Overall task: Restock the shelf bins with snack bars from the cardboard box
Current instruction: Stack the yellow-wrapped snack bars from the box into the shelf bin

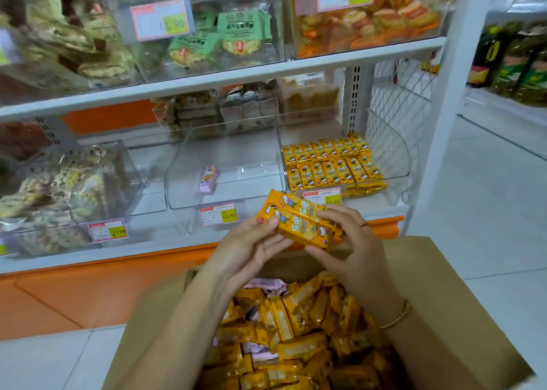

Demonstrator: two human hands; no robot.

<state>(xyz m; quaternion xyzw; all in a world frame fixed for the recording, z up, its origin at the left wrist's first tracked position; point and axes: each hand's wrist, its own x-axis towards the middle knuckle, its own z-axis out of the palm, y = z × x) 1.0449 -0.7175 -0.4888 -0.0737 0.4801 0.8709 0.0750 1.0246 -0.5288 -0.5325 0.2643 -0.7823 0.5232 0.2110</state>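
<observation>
Head: snack bars between hands

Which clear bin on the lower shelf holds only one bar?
The middle bin, with a single pink bar; the left bin and right bin are well filled.

Left hand and right hand both hold a small stack of yellow snack bars over the cardboard box, which is full of more. The right bin has neat rows of them, while the middle bin has just one pink bar.

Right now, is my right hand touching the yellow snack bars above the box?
Touching. The head view shows the right hand, its fingers curled over the end of the yellow snack bars.
</observation>
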